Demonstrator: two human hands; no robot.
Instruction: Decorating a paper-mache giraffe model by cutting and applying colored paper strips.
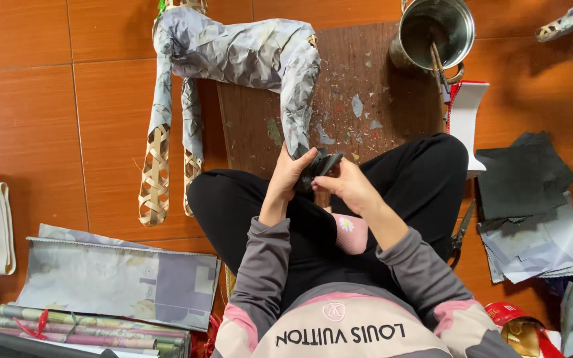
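Looking down through the head camera, I see both my hands meeting just below the centre of the frame, over my crossed legs in black trousers (247, 199). My left hand (291, 170) is wrapped around the lower end of one leg of a paper-covered animal figure (247, 50), whose woven bamboo frame shows bare on the two legs at the left. My right hand (347, 183) pinches a dark paper piece (321, 166) against that same leg tip, fingers closed on it. The figure stretches from the upper left to the frame's centre, lying partly on a brown board (366, 99) strewn with paper scraps. A metal pot (432, 30) with a brush in it stands at the upper right. Black and grey paper sheets (532, 199) lie at the right edge, scissors (460, 235) beside my knee. Folded grey paper (121, 278) and rolled sheets (81, 328) sit at the lower left.
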